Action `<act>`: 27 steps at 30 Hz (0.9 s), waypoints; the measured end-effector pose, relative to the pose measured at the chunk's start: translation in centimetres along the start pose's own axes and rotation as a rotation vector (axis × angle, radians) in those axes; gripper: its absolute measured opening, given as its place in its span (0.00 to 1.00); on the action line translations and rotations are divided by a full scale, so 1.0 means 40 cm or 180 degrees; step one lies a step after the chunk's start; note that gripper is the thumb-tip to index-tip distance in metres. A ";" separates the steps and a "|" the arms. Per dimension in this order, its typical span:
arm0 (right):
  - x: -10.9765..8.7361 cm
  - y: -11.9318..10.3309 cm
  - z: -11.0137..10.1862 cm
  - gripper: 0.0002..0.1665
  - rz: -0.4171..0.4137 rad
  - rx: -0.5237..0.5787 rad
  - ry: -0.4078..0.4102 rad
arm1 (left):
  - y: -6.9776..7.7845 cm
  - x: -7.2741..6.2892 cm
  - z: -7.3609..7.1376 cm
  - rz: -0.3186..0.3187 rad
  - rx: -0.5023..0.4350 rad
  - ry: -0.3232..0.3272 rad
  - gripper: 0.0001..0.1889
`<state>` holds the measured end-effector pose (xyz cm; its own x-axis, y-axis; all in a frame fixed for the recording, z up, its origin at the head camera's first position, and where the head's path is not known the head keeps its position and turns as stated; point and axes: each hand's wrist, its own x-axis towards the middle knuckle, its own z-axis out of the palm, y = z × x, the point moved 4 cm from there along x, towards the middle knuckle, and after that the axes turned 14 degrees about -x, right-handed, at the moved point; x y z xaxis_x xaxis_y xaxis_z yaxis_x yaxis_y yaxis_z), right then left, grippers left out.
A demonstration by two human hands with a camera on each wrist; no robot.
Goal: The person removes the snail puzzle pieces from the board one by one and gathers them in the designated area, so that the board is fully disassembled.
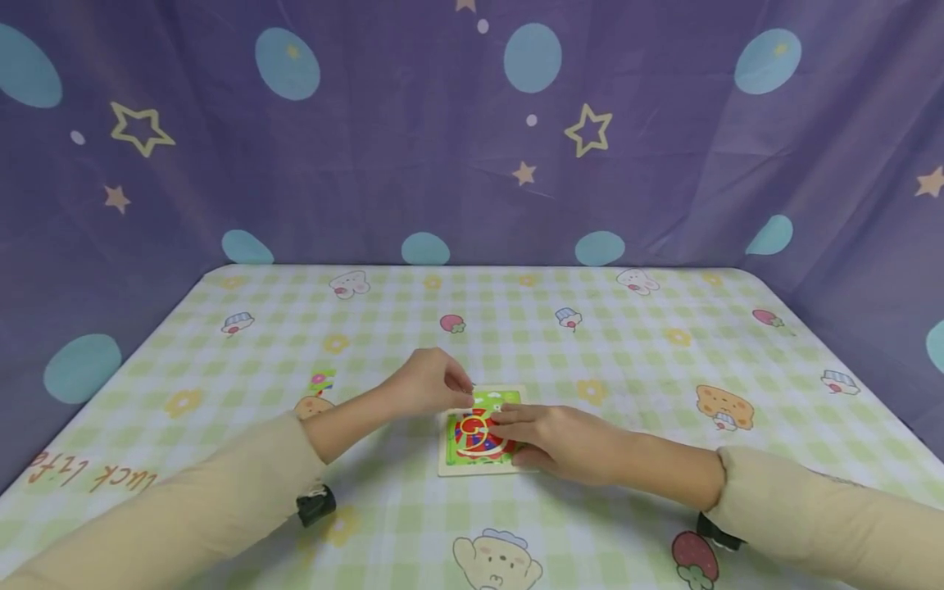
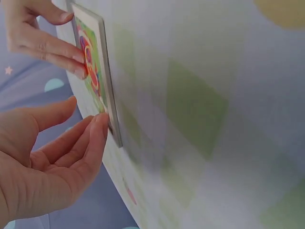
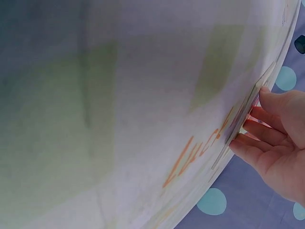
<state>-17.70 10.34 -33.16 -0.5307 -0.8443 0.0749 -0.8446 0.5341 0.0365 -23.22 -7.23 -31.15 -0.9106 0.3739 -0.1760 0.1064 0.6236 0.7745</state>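
A small wooden jigsaw puzzle board (image 1: 480,470) with a pale frame lies flat on the tablecloth. Its picture is a red, blue and yellow snail on green. My left hand (image 1: 431,383) reaches over its far left corner; in the left wrist view the fingertips (image 2: 101,117) touch the board's edge, and the thumb stands apart from them with nothing between. From the right, my right hand (image 1: 571,442) rests its fairly straight fingers on the picture, with the thumb by the frame. Part of the picture is hidden under these fingers.
A loose green puzzle piece (image 1: 322,382) with a pink flower lies on the cloth beyond my left forearm. The checked tablecloth (image 1: 634,524) is printed with cartoon figures. A purple curtain (image 1: 413,139) hangs behind the table and along its sides.
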 end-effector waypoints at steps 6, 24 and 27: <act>0.002 0.002 -0.001 0.25 -0.0013 0.0068 -0.0029 | -0.001 0.008 0.011 -0.0102 0.0015 0.0020 0.09; 0.002 0.002 -0.002 0.23 -0.0022 0.0121 -0.0104 | 0.001 0.012 0.013 -0.0076 -0.0154 0.0073 0.04; 0.001 0.000 -0.002 0.24 -0.0028 0.0112 -0.0103 | 0.000 0.012 0.014 -0.0064 -0.0165 0.0091 0.03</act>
<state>-17.73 10.31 -33.07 -0.5249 -0.8501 0.0424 -0.8508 0.5254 0.0020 -23.44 -6.68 -31.59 -0.9236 0.3413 -0.1749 0.0678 0.5942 0.8014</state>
